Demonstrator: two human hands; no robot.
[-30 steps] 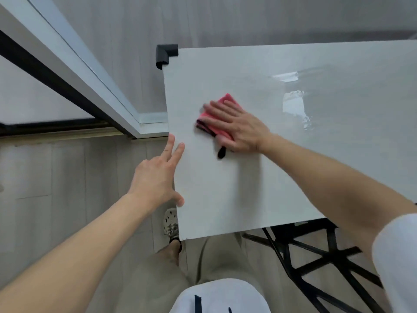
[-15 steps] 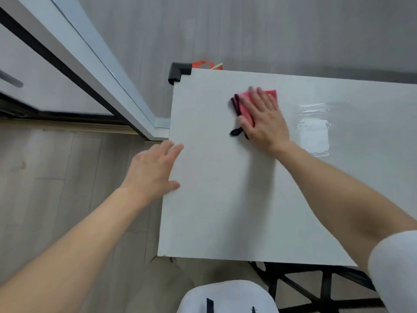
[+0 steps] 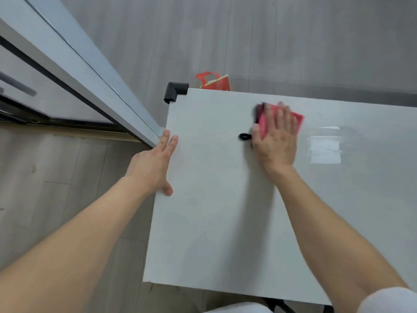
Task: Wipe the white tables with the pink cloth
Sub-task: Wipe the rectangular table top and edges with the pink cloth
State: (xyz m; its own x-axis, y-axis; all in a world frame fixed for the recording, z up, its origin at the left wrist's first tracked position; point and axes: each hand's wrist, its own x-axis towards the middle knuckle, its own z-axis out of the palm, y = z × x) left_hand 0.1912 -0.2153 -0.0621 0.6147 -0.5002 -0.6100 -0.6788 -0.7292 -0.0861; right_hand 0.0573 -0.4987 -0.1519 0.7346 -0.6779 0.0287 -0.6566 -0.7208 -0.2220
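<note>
Right hand [image 3: 275,141] flat on pink cloth [image 3: 297,118]

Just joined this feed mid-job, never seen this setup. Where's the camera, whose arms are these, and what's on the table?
No machine here: these are a person's two bare arms, seen from one camera worn on the head, looking forward and down. The right hand lies flat on the pink cloth, pressing it onto the white table; the blur suggests a wipe under way. A black loop sticks out from under that hand, beside the thumb. The left hand rests open on the table's left edge, holding nothing. A black corner guard caps the far left corner.
</note>
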